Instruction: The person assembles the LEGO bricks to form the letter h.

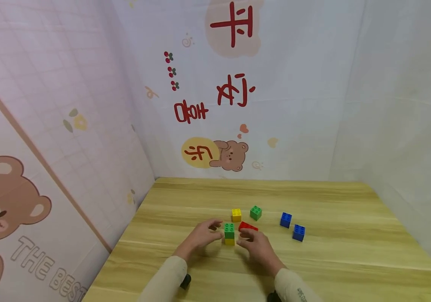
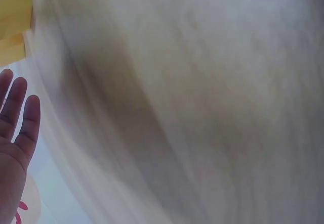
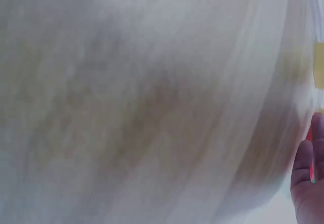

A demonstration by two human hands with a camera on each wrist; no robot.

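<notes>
A green toy building brick (image 1: 229, 229) sits on top of a yellow brick (image 1: 229, 242), making a small upright stack on the table. To its left is my left hand (image 1: 200, 235), fingers loosely bent, with a narrow gap to the stack. My right hand (image 1: 258, 246) is on the other side, also apart from the stack and holding nothing. A red brick (image 1: 248, 226) lies just beyond the right fingers, partly hidden by them. In the left wrist view, my left hand (image 2: 17, 143) shows extended fingers below yellow surfaces (image 2: 14, 11). The right wrist view catches part of my right hand (image 3: 309, 183).
Behind the stack stand a single yellow brick (image 1: 236, 215) and a green brick (image 1: 255, 212). Two blue bricks, one farther back (image 1: 285, 219) and one nearer (image 1: 299, 233), are off to the right. The wood-grain table (image 1: 336, 260) meets printed cloth walls.
</notes>
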